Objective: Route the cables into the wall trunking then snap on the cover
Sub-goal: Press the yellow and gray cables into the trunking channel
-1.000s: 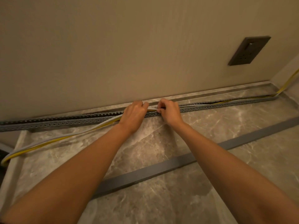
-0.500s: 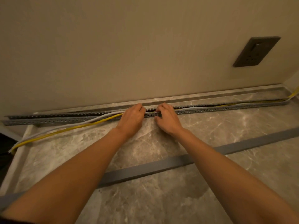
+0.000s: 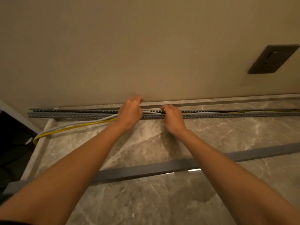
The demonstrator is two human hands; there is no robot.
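Observation:
A long grey slotted trunking (image 3: 73, 114) lies on the marble floor along the foot of the wall. A white cable (image 3: 90, 122) and a yellow cable (image 3: 81, 126) come from the left, cross the floor and enter the channel under my left hand (image 3: 129, 113). To the right of my right hand (image 3: 172, 118) the cables lie inside the channel. Both hands are closed on the cables at the trunking's middle, a short white stretch (image 3: 151, 112) showing between them. The grey cover strip (image 3: 162, 168) lies loose on the floor, passing under my forearms.
A dark wall socket (image 3: 272, 59) sits on the beige wall at upper right. A dark opening (image 3: 14, 143) drops away at the left past a pale stone edge. Marble floor spreads between the trunking and the cover strip.
My left hand has slid a little left along the trunking and its fingers have lifted toward the wall. The view has shifted right and tilted, showing the trunking's left end.

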